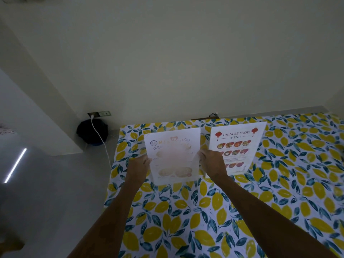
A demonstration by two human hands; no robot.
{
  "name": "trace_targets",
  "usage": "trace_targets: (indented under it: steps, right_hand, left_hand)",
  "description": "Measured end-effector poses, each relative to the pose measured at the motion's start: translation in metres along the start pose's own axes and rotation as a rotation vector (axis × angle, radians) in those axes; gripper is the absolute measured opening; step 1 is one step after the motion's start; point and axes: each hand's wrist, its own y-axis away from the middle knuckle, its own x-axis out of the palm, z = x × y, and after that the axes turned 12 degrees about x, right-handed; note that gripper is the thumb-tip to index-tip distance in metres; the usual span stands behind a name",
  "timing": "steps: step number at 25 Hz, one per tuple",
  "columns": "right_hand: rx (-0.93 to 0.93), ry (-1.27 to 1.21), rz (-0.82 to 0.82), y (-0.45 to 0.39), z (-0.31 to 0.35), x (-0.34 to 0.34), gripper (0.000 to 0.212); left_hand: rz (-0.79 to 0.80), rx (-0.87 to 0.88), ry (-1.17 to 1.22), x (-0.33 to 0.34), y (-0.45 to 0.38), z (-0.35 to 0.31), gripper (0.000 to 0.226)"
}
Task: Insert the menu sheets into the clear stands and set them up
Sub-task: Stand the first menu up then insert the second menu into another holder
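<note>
A clear stand holding a pale Thai menu sheet (173, 155) stands upright on the lemon-print tablecloth (204, 211), near the table's far left. My left hand (138, 167) grips its left edge and my right hand (212, 162) grips its right edge. Just to the right stands a second clear stand with a Chinese food menu (238, 144), upright; my right hand hides part of its lower left.
The table's left edge (111, 175) runs beside a grey floor. A dark round object (92, 131) sits by the wall with a white cable (101, 140) plugged into a wall socket (99, 114). The wall lies right behind the table.
</note>
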Motion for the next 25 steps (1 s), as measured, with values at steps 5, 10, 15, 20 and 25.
trace_targets:
  steps: [5,10,15,20,25]
  right_hand:
    - [0.057,0.000,0.027,0.004,0.004,0.000,0.029]
    - [0.033,-0.010,0.053,0.010,0.007,-0.006,0.026]
    - [0.049,-0.046,0.105,0.033,0.017,-0.024,0.035]
    - [-0.025,0.103,0.096,0.076,0.014,-0.050,0.035]
    - [-0.016,0.265,0.134,0.109,-0.009,-0.083,0.025]
  left_hand:
    - [0.030,-0.042,-0.024,0.002,0.001,-0.004,0.022]
    - [0.053,-0.117,0.081,0.001,0.012,-0.022,0.024]
    - [0.141,-0.076,0.029,-0.005,0.029,-0.033,0.063]
    - [0.188,-0.046,-0.215,-0.011,0.063,-0.051,0.070]
    - [0.195,0.079,-0.305,0.005,0.089,-0.069,0.064]
